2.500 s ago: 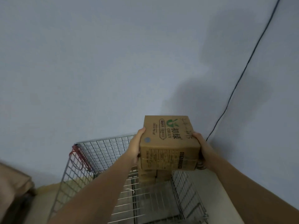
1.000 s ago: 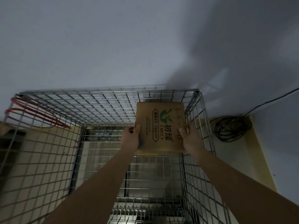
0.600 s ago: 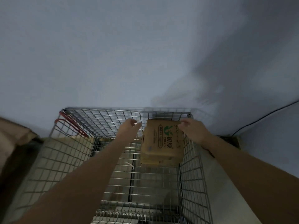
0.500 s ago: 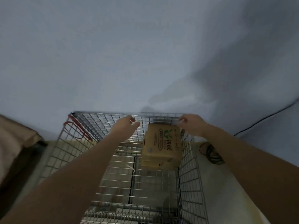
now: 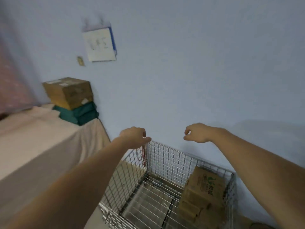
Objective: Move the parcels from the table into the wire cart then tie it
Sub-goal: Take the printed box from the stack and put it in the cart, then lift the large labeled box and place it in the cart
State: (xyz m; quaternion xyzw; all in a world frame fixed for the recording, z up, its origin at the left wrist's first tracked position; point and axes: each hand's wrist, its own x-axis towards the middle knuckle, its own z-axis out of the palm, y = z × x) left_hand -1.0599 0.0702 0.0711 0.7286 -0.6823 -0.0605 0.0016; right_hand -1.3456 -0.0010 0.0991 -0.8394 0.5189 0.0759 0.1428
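Note:
A wire cart (image 5: 158, 162) stands against the wall at the lower middle. In its right back corner sits a brown box with a green logo (image 5: 206, 184), on top of other brown boxes. A red cord (image 5: 144, 156) hangs on the cart's left back corner. On the cloth-covered table (image 5: 41, 142) at the left, a brown parcel (image 5: 69, 92) rests on green parcels (image 5: 80, 113). My left hand (image 5: 134, 137) and my right hand (image 5: 196, 133) hover above the cart with loosely curled fingers, holding nothing.
A white sheet with a blue edge (image 5: 99, 45) and a small plate (image 5: 80, 61) hang on the blue wall. A pinkish curtain (image 5: 11, 80) is at the far left. The cart's left half holds no boxes.
Both hands have let go of the logo box, now resting in the cart's right corner, and have risen above the cart. The view has swung left, bringing the table and its parcels into sight.

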